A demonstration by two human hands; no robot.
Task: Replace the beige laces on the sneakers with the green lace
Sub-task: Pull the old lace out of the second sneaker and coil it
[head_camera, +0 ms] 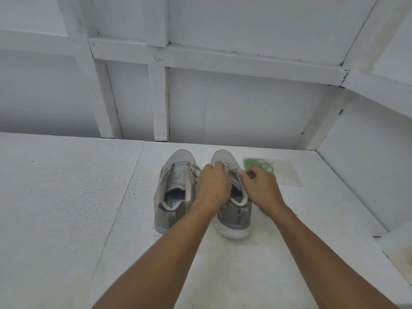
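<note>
Two grey sneakers stand side by side on the white table, toes pointing away from me. The left sneaker [172, 190] has loose beige lace at its right side. Both my hands work over the right sneaker [234, 221]. My left hand [213, 186] grips its beige lace [230, 167] near the tongue, and my right hand [262, 186] pinches the same lace from the right. A coiled green lace [258, 163] lies in a clear plastic bag [285, 172] just right of the right sneaker's toe.
The white table [66, 197] meets a white panelled wall [245, 108] with wooden battens close behind the shoes. A side wall [367, 163] closes in at the right, with a low ledge [399, 246] at the near right.
</note>
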